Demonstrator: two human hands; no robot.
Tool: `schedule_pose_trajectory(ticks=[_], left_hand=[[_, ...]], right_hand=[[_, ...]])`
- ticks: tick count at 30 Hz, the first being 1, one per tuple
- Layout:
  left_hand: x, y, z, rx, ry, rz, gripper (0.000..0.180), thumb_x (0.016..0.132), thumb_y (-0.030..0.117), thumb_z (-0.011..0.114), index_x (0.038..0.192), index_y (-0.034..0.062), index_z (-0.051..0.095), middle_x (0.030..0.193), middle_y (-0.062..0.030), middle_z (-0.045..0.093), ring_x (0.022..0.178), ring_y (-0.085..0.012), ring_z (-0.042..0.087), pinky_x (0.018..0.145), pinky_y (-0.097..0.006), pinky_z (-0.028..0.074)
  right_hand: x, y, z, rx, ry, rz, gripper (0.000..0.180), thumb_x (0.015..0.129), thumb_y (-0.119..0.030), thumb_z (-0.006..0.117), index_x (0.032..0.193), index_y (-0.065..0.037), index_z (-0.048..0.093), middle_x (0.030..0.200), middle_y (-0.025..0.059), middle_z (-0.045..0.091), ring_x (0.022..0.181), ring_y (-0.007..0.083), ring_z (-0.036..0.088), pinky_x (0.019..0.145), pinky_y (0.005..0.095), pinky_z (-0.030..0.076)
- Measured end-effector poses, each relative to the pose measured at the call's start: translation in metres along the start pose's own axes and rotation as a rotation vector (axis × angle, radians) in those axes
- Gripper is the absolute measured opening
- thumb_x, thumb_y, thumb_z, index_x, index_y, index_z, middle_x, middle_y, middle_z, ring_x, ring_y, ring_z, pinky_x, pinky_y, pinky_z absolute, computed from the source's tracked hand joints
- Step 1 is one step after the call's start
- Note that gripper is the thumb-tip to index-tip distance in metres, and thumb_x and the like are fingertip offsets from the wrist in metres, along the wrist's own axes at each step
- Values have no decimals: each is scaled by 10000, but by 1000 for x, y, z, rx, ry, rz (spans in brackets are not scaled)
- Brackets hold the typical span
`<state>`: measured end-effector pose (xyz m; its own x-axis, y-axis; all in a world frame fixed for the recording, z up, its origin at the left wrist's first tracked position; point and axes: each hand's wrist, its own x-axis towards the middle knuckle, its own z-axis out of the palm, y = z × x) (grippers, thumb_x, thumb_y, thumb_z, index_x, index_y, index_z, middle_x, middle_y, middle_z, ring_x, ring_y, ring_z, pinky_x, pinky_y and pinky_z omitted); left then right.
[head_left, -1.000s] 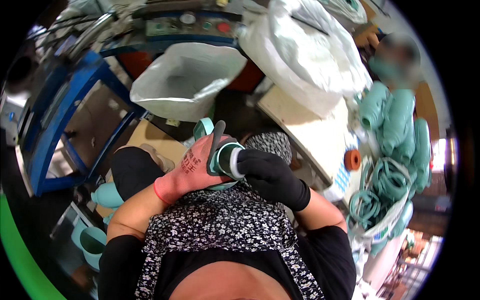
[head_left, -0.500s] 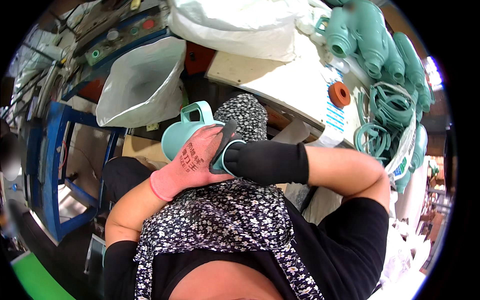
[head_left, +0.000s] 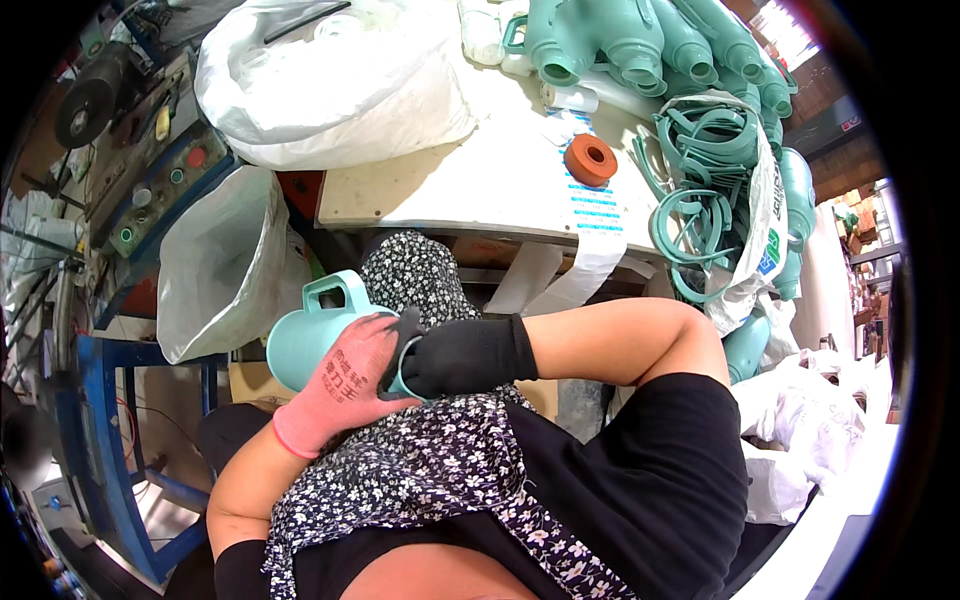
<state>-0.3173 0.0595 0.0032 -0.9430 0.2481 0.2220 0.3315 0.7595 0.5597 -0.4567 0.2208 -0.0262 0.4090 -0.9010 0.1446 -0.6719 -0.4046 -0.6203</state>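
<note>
A teal plastic thermos shell (head_left: 300, 345) with a loop handle lies tilted across my lap, its handle pointing up and away. Wrapped round its near part is my left hand (head_left: 345, 385), in a pink glove with a dark palm, closed on the shell. My right hand (head_left: 455, 357), in a black glove, is at the shell's open end. Its fingers go in past the rim (head_left: 403, 370), so their tips and anything they hold are hidden. A black floral apron (head_left: 420, 460) lies under both hands.
Ahead stands a pale table (head_left: 400, 195) with a big white sack (head_left: 330, 90), an orange tape roll (head_left: 591, 160) and more teal shells (head_left: 640, 45). Teal straps (head_left: 700, 220) fill a bag at right. An open white bag (head_left: 220, 265) and a blue frame (head_left: 105, 430) stand left.
The view has swung, so the table and bottles now sit further left and more of the right side shows. Both hands stay on the same thermos shell in nearly the same hold.
</note>
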Motion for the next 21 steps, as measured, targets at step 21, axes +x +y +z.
schedule_pose_trajectory(ticks=[21], left_hand=[[-125,-105,17,354,251,-709,329,847,104,562,1173,59,581,1091,-132,647,978,-311,631,818,-375,510]], right_hand=[[-280,212,-84,-908,796,987,535,741,-191,739,1216,-40,544,1175,182,587,1159,423,496,982,484,408]])
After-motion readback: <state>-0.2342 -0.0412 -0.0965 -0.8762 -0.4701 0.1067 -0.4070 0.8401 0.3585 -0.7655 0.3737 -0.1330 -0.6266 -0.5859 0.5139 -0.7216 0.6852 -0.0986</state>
